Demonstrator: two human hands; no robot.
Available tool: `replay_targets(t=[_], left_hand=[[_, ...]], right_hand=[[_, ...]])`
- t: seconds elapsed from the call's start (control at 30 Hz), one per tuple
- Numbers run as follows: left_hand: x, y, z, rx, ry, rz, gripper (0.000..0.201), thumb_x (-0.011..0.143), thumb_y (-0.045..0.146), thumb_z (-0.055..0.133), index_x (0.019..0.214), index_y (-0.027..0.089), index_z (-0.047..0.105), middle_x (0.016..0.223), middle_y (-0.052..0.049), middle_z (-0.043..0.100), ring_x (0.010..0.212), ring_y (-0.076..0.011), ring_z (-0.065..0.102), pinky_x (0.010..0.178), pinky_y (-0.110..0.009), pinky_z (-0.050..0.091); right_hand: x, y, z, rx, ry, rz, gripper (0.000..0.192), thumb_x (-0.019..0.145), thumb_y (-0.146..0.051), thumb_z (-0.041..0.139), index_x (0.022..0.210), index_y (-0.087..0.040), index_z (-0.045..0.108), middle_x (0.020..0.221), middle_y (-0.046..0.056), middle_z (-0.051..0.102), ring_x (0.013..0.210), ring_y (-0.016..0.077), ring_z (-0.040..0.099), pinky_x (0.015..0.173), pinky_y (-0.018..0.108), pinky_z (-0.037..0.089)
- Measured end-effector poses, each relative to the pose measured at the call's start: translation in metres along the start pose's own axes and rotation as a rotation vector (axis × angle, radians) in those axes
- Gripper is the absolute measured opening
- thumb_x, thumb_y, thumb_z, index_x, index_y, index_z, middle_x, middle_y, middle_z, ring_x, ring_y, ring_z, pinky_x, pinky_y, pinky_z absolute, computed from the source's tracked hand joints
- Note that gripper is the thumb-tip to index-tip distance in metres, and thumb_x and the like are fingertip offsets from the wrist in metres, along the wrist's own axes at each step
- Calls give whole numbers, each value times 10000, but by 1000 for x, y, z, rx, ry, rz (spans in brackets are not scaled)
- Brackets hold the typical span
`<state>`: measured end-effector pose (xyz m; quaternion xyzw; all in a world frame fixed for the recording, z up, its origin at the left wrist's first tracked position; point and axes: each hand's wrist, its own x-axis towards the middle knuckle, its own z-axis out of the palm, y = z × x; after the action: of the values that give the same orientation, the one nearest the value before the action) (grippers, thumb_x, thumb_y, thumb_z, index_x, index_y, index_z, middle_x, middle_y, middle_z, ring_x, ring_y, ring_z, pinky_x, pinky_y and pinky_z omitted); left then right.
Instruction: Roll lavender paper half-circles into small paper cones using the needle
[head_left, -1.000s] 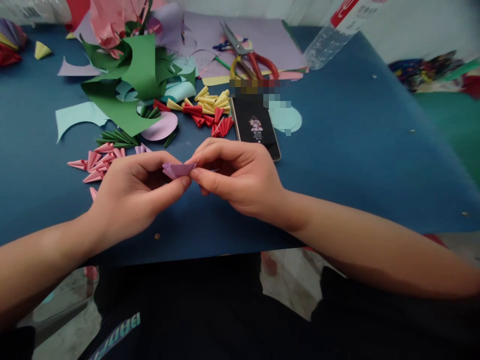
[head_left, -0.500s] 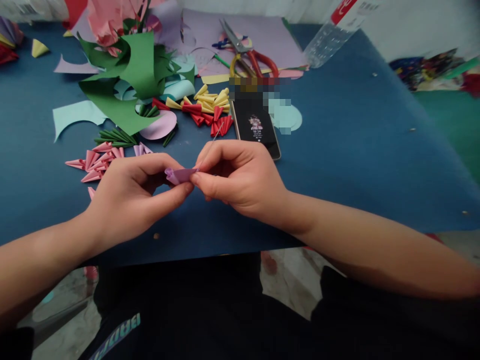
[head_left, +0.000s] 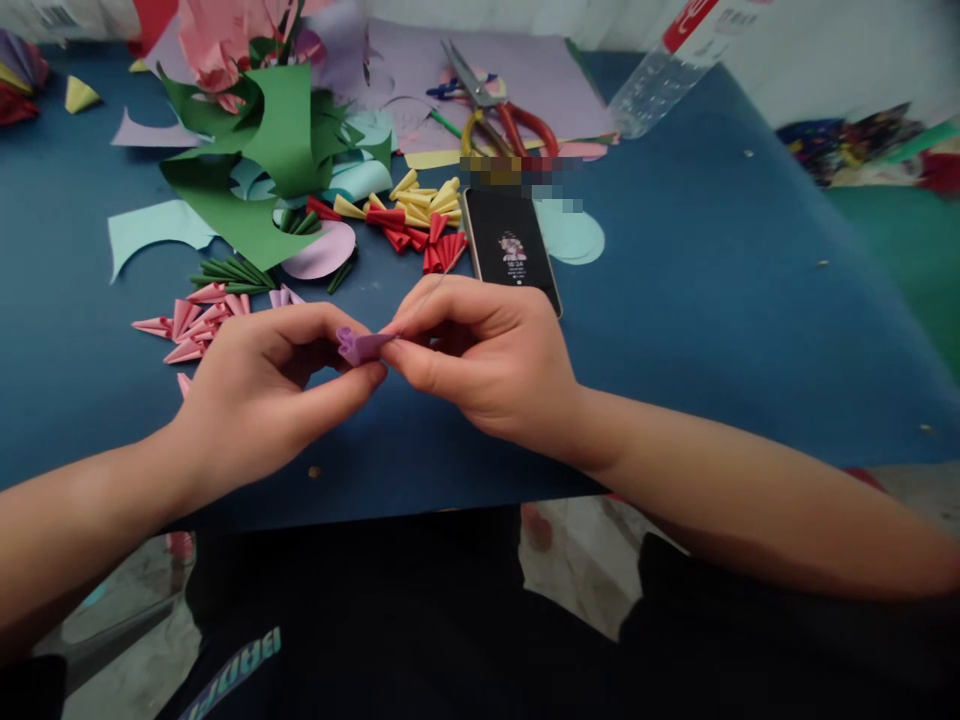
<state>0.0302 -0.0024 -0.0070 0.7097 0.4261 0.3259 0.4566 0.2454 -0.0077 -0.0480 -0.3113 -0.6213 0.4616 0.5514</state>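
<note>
Between my two hands, above the front part of the blue table, is a small purple paper cone (head_left: pixel 361 347). My left hand (head_left: pixel 277 385) is closed around its wide, folded end with thumb and fingers. The narrow tip is pinched by my right hand (head_left: pixel 480 350), between thumb and forefinger. A thin stick or wire (head_left: pixel 442 276) sticks up from the right fingers, slanting up and to the right; its lower end is hidden. Pink paper cones (head_left: pixel 196 330) lie just beyond my left hand, with a few pale purple cones (head_left: pixel 285 297) beside them.
A phone (head_left: pixel 511 245) lies beyond my right hand. Red cones (head_left: pixel 439 245), yellow cones (head_left: pixel 427 200) and dark green cones (head_left: pixel 232 275) are heaped on the blue table (head_left: pixel 712 300). Farther back are green paper scraps (head_left: pixel 289 130), scissors (head_left: pixel 487 100) and a plastic bottle (head_left: pixel 660 85).
The purple cone has turned a little in my fingers, its wide end now slightly higher and farther right. The stick leans lower to the right. Both hands stay nearly in place.
</note>
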Motion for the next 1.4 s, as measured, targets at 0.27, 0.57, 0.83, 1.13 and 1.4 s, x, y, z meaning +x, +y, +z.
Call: replay_targets(t=[0.27, 0.57, 0.83, 1.13, 1.4], left_hand=[[-1, 1, 1, -40, 15, -47, 40, 876, 263, 854, 899, 244, 828, 889, -10, 833, 854, -220, 778, 753, -310, 643], [0, 2, -2, 29, -17, -36, 94, 870, 297, 840, 829, 220, 805, 820, -15, 778, 772, -187, 686, 677, -272, 554], [-1, -4, 1, -14, 19, -75, 151, 831, 323, 912, 839, 209, 813, 815, -14, 782, 767, -177, 697, 667, -252, 569], [-3, 0, 3, -162, 75, -88, 340, 750, 299, 1049, 799, 247, 717, 801, 19, 755, 780, -180, 753, 731, -286, 653], [-7, 1, 3, -173, 60, -49, 262, 809, 279, 999, 803, 284, 738, 842, 30, 777, 845, -188, 774, 810, -321, 669]], right_hand=[[0, -1, 3, 29, 52, 27, 294, 840, -353, 1029, 804, -188, 789, 775, -5, 754, 697, 122, 647, 581, 245, 523], [1, 0, 1, -126, -49, -121, 168, 932, -274, 928, 888, -179, 796, 860, 24, 741, 739, 122, 647, 589, 236, 508], [1, 2, -1, -177, -72, -145, 79, 958, -225, 860, 912, -166, 834, 883, 48, 786, 762, 137, 691, 587, 224, 516], [1, 1, -1, -139, -32, -124, 131, 920, -225, 922, 860, -177, 816, 826, 36, 790, 737, 145, 690, 617, 248, 541], [-1, 0, 1, -97, -40, -86, 110, 911, -229, 894, 855, -183, 811, 808, 30, 773, 743, 149, 676, 604, 246, 538]])
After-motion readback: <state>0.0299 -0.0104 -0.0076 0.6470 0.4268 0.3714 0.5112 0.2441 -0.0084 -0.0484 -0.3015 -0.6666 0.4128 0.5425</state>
